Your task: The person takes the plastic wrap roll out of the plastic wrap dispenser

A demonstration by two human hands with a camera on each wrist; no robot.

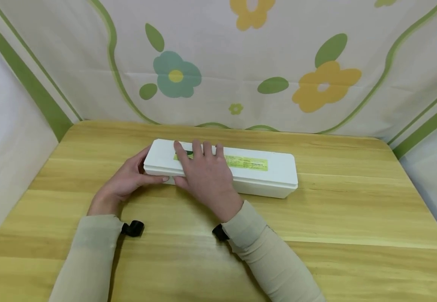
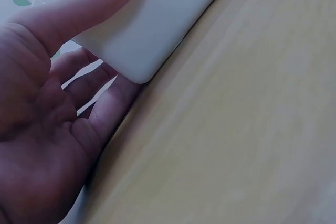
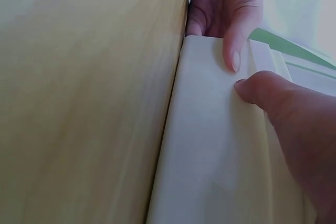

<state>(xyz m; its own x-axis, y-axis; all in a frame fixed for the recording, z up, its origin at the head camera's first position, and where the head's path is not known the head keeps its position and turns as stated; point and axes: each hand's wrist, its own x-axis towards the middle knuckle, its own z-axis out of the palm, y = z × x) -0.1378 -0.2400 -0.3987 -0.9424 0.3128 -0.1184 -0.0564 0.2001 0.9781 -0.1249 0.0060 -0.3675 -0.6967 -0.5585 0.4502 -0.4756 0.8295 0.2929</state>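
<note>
A long white lidded box [image 1: 265, 188] lies on the wooden table, with a yellow-green printed label [image 1: 248, 163] along its lid. My left hand [image 1: 125, 178] grips the box's left end, thumb on the front wall and fingers around the far side. In the left wrist view, that thumb presses the white wall while the fingers reach behind the end. Across the lid spreads my right hand [image 1: 210, 178], its fingertips at the far edge and its thumb on the front wall. The right wrist view shows the right thumb [image 3: 262, 90] close to the left thumb [image 3: 237, 51].
The wooden table [image 1: 354, 218] runs up to a white cloth backdrop [image 1: 218, 54] printed with flowers and leaves. Pale cloth also hangs at both sides. A small black device [image 1: 133, 228] sits at the left wrist, and another black piece [image 1: 220, 232] at the right cuff.
</note>
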